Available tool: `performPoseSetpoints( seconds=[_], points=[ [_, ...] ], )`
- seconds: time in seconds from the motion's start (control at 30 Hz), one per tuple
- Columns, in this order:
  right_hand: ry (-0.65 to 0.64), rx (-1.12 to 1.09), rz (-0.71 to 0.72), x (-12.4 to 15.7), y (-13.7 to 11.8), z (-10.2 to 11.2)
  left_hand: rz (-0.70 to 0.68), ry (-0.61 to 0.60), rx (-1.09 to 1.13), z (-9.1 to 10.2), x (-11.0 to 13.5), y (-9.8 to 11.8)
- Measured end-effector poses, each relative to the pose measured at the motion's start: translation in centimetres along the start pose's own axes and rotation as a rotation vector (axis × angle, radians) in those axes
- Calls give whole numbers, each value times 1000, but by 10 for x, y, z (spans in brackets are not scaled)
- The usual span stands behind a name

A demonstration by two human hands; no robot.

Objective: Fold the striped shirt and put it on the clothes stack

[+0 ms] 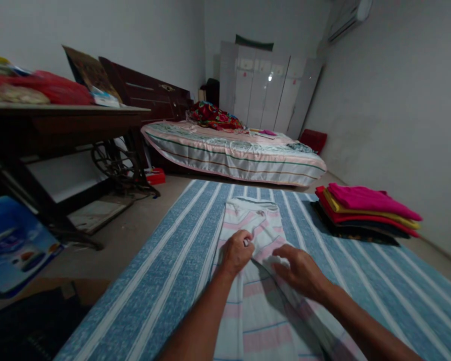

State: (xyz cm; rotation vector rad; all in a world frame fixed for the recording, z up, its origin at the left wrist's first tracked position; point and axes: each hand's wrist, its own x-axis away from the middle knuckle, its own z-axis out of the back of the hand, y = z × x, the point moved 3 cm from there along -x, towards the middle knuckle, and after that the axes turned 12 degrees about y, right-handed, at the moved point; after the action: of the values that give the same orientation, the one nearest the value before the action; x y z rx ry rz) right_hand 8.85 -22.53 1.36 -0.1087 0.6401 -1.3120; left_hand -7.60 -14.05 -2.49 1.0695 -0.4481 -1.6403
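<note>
On the blue striped mat [165, 281], seen from the head camera, a pink-and-white striped garment [255, 311] lies flat, collar end away from the person. Left hand [236, 252] is curled closed, pinching a fold of the garment. Right hand [302, 273] rests beside it on the cloth, fingers loosely bent, pressing rather than gripping. Folded clothes [364, 213] are stacked on the mat's far right edge.

Garment [255, 281] on mat [165, 281], folded stack [364, 210] at its right, bed [236, 150] behind, table [60, 125] left
</note>
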Motion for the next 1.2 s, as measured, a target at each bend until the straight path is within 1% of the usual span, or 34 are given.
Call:
performPoseSetpoints(
  seconds=[0.03, 0.1, 0.13, 0.2, 0.3, 0.47, 0.53, 0.6, 0.7, 0.77, 0.83, 0.9, 0.97, 1.03, 1.2],
  points=[
    [-27, 39, 29, 23, -5, 2, 42, 16, 59, 0, -3, -3],
    [-10, 145, 14, 56, -15, 3, 106, 65, 195, 0, -8, -8],
    [10, 201, 0, 66, -20, 2, 136, 94, 256, 1, -10, -11],
    [59, 301, -23, 74, -31, -2, 214, 132, 337, 2, -12, -16],
    [111, 390, -52, 62, -48, -10, 299, 138, 351, 1, -12, -18],
    [146, 397, -106, 22, -61, -31, 285, 93, 235, 0, -20, -12],
    [145, 381, -127, 8, -61, -41, 254, 70, 164, 4, -26, -9],
    [153, 371, -140, -3, -60, -49, 197, 54, 86, 12, -29, -5],
    [154, 364, -130, -15, -57, -56, 97, 17, -19, 27, -23, 0],
    [145, 359, -117, -22, -53, -57, 53, -15, -67, 35, -13, 2],
    [133, 343, -130, -26, -48, -57, -10, -55, -129, 39, -4, 3],
    [131, 317, -166, -29, -42, -57, -76, -93, -196, 39, 2, 4],
    [144, 296, -208, -31, -37, -58, -114, -118, -245, 36, 4, 4],
    [160, 284, -216, -32, -36, -60, -108, -125, -266, 32, 5, 3],
    [152, 316, -151, -35, -38, -66, -43, -123, -235, 26, 4, -2]
  ],
)
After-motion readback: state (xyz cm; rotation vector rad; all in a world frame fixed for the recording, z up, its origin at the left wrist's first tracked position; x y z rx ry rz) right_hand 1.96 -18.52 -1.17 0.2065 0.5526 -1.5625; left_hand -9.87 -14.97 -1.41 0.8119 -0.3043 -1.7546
